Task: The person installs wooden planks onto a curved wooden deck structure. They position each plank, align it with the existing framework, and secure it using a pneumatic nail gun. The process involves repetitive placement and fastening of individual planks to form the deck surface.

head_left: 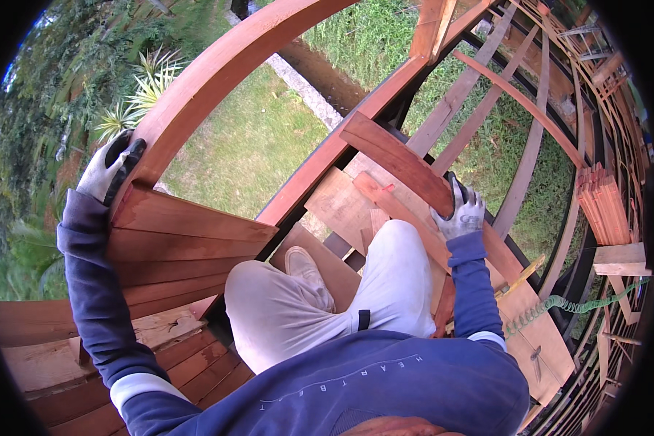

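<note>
My left hand [114, 166], in a white-and-black glove, is closed around the lower left end of a large curved reddish beam [203, 73], beside slanted overlapping boards [182, 236]. My right hand [458, 207], gloved alike, grips the lower right end of a short, dark red curved board [392, 156]. That board's upper end overlaps a long straight beam [312, 171]. Beneath it lie plywood panels [338, 211] and lighter reddish planks. My legs [389, 276] are bent between my hands, with one shoe [304, 272] on the panels.
Open timber framing with long slats [472, 102] spans a drop to grass [240, 145] and a concrete-edged ditch [312, 73]. At right are stacked reddish pieces [603, 207], a green coiled hose [574, 305], a yellow tool [519, 276] and another plywood sheet [538, 349].
</note>
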Demonstrator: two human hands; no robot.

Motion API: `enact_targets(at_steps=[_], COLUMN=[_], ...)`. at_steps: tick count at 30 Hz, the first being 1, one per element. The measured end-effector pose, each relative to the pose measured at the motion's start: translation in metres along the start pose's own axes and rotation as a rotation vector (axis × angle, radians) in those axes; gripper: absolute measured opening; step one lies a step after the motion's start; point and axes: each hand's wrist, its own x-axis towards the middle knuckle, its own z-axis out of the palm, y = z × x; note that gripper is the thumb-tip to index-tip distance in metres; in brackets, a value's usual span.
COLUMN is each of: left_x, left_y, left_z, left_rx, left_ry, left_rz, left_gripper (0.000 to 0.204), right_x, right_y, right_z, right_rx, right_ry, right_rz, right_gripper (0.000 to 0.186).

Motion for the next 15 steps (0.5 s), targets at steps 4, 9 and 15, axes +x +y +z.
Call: enact_targets(at_steps=[4,9,15], left_x=[-0.005,0.002,0.000], left_y=[-0.011,-0.024,-0.005], left_z=[-0.002,-0.003,0.000], left_rx=[0.027,-0.061,0.123], left_ry=[0.034,-0.015,0.053], left_rz=[0.058,0.091,0.084], left_gripper=[0.058,0.053,0.046], right_x=[-0.013,-0.058,-0.088], right_y=[0.012,0.043,0.064], right_z=[0.027,0.090,0.134], right_rx=[-0.050,-0.144,-0.175], right_ry=[-0.420,-0.856,-0.982], right_rz=[0.143,0.337,0.470], right_gripper=[0.096,0.100,0.100])
